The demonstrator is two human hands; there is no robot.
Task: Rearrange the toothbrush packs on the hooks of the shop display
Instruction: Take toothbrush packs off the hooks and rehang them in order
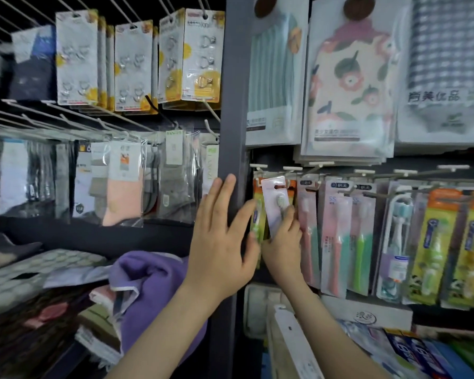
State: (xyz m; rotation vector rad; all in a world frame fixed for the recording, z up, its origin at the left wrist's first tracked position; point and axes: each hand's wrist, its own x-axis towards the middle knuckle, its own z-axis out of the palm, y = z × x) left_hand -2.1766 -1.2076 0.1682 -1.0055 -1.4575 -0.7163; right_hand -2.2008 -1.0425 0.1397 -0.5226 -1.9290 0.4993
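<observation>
Two bare hands work at the middle of a shop display. Far left, packs of metal hooks (200, 58) hang on upper pegs, with sock packs (123, 184) on the pegs below them and a purple towel (153, 280) heaped on the low shelf. A grey upright post (231, 105) divides the display. The left hand (222, 242) lies flat against this post, its fingers straight and spread, holding nothing; the thumb reaches toward an orange-and-green toothbrush pack (257, 222) just right of the post, though whether it touches cannot be told. Beside it, the right hand (283, 247) grips the lower part of a pale pink toothbrush pack (275, 198), fingers curled round it. That pack stands tilted, top leaning left, in front of the orange-and-green one, its hang hole up at the leftmost of the hooks (316, 166); whether it is threaded on is unclear. Further right, pink-and-green toothbrush packs (337, 242) hang in a row, then yellow-and-orange packs (433, 247). Above them hangs a floral cloth pack (350, 86).
</observation>
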